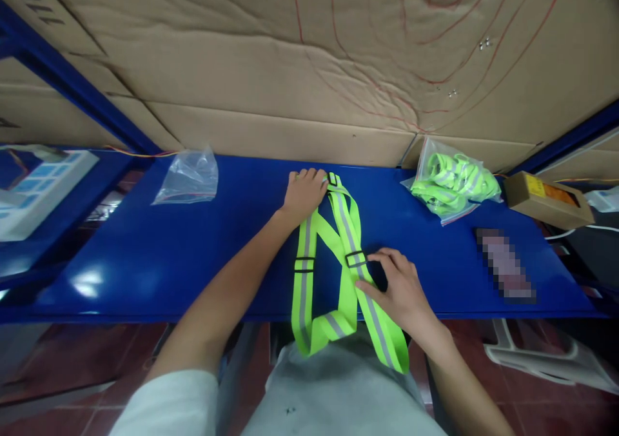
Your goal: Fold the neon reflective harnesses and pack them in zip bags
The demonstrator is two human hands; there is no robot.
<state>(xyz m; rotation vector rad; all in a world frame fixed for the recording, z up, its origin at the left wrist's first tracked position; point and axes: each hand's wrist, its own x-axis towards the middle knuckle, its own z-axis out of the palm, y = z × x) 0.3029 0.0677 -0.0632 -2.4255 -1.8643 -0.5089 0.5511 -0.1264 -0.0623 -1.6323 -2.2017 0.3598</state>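
A neon-yellow reflective harness (347, 220) with grey stripes and black buckles lies on the blue table, its lower loops hanging over the front edge. My left hand (305, 194) is at its far end, fingers bent over the strap beside the top buckle; the fingertips are partly hidden. By the middle right buckle (356, 259) is my right hand (397, 284), thumb and fingers apart. Its index finger reaches the buckle's side and its thumb rests on the strap. Another black slider (304, 265) sits on the left strap.
An empty clear plastic bag (188, 177) lies at the back left. At the back right, a clear bag (454, 179) holds more yellow straps, next to a small cardboard box (549, 198). A pixelated flat object (505, 265) lies in front. Cardboard (271, 100) walls the back.
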